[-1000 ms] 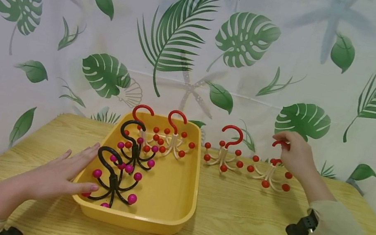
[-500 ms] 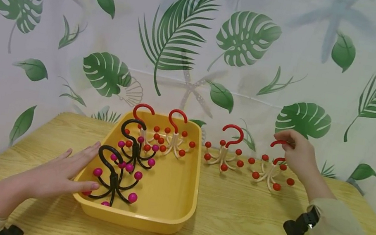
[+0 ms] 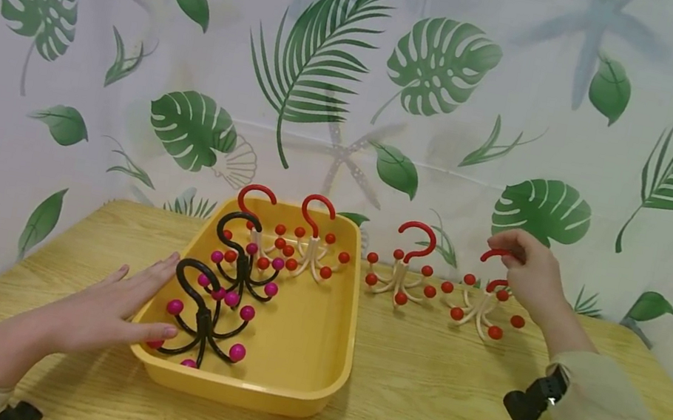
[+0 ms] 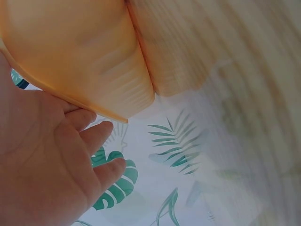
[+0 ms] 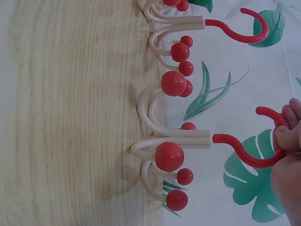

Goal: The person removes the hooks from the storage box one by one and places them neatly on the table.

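My right hand point(image 3: 531, 274) pinches the red hook at the top of a cream multi-arm hanger point(image 3: 481, 312) with red ball tips. That hanger stands upright on the table at the far right of the row, its arms right at the tabletop. In the right wrist view its red hook point(image 5: 254, 162) passes between thumb and fingers. My left hand point(image 3: 95, 314) rests along the left side of a yellow tray point(image 3: 249, 396), fingers straight outside the wall and thumb over the rim. Beside the thumb, inside the tray, stands a black hanger point(image 3: 203, 325) with magenta balls.
A second black hanger point(image 3: 241, 272) stands farther back in the tray. Behind it are two cream hangers with red hooks, one of them on the right point(image 3: 311, 254). Another cream hanger point(image 3: 400, 278) stands on the table point(image 3: 410, 403) between tray and right hand. A leaf-print cloth point(image 3: 350, 55) hangs behind.
The hanger in my right hand has turned about its upright stem, its balls now standing at different places, and its hook has shifted slightly left. My left hand and the tray hold still.
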A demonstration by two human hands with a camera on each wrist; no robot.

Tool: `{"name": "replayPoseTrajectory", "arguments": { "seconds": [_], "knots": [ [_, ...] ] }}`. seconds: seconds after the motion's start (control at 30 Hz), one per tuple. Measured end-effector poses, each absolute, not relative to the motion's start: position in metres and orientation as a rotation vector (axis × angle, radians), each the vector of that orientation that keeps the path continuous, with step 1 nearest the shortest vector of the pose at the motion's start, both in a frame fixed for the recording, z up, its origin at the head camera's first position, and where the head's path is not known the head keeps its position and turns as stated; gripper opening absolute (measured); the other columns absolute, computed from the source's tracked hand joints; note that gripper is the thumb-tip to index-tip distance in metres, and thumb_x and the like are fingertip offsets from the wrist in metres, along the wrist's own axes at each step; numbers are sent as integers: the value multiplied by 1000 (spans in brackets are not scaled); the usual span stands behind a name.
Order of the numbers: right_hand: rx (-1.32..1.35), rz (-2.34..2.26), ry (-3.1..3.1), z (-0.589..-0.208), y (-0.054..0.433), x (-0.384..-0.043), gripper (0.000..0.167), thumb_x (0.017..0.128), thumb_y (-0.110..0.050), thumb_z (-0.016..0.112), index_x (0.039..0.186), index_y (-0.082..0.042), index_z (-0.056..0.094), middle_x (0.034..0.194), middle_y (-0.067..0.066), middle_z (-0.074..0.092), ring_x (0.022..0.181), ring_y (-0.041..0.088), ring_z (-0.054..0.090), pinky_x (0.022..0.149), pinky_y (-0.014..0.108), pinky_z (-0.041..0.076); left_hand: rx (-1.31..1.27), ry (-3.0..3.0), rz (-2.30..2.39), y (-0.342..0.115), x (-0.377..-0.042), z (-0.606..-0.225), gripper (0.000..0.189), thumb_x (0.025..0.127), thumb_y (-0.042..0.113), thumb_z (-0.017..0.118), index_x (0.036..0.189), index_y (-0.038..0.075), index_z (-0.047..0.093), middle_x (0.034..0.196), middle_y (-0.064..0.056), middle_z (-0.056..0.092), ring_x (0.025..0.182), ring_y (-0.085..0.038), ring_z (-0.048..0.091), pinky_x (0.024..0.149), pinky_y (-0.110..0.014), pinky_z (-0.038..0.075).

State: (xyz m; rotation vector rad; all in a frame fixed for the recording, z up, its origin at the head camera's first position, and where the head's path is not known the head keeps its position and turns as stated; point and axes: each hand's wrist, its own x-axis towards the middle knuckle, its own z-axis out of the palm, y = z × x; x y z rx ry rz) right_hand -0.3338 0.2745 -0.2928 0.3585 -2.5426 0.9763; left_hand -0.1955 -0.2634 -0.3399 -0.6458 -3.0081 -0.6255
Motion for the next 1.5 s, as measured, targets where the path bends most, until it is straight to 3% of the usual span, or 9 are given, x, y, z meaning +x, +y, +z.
{"name": "replayPoseTrajectory", "arguments": {
  "seconds": [0.17, 0.5, 0.6, 0.73, 0.8, 1.0, 1.27, 1.5],
  "knots": [
    [341, 988, -2550, -293, 272, -334, 32, 94, 13, 37, 118, 1, 56, 118, 20, 56, 109, 36, 51, 87, 37, 46, -645, -3010, -639, -264, -195, -339, 94, 90, 58, 54, 154, 8, 8, 159, -11, 8, 143, -34, 13, 111, -60, 0],
    [364, 1004, -2560, -293, 273, -334, 32, 93, 11, 40, 120, 2, 56, 119, 22, 56, 106, 36, 51, 72, 14, 41, -650, -3012, -636, -263, -195, -339, 95, 90, 58, 54, 154, 7, 7, 159, -12, 8, 143, -33, 13, 111, -60, 1],
    [366, 989, -2542, -291, 271, -332, 29, 94, 7, 45, 120, 3, 56, 121, 22, 55, 109, 39, 50, 82, 25, 46, -653, -3020, -639, -264, -197, -338, 95, 89, 59, 54, 154, 8, 7, 159, -11, 8, 143, -33, 13, 111, -60, 1],
    [403, 974, -2460, -283, 260, -327, 27, 96, 0, 49, 121, 2, 56, 124, 20, 52, 117, 40, 46, 93, 53, 44, -660, -3026, -635, -266, -198, -336, 95, 89, 59, 54, 154, 9, 7, 159, -11, 8, 143, -33, 13, 111, -60, 1],
    [442, 977, -2402, -278, 250, -323, 26, 96, -3, 51, 121, 1, 57, 124, 18, 52, 117, 38, 46, 96, 55, 41, -665, -3029, -638, -267, -199, -335, 95, 89, 59, 54, 154, 9, 7, 159, -11, 8, 143, -33, 13, 111, -60, 1],
    [608, 1042, -2313, -261, 202, -310, 24, 95, -4, 57, 118, 1, 59, 118, 16, 56, 114, 32, 49, 100, 49, 38, -669, -3042, -644, -270, -201, -330, 94, 90, 59, 54, 154, 8, 7, 159, -11, 8, 143, -34, 13, 111, -60, 1],
    [1087, 1035, -2277, -246, 123, -279, 26, 91, 0, 62, 117, -3, 62, 116, 7, 60, 109, 22, 55, 94, 44, 47, -676, -3041, -660, -269, -201, -329, 94, 90, 58, 54, 154, 7, 8, 159, -11, 7, 143, -33, 13, 111, -60, 0],
    [1535, 846, -2203, -240, 48, -267, 26, 91, 5, 59, 113, -6, 67, 111, 1, 65, 104, 12, 57, 92, 25, 46, -673, -3044, -658, -269, -201, -329, 94, 90, 58, 54, 154, 7, 8, 159, -12, 8, 142, -35, 13, 110, -62, 2]
  ]
}}
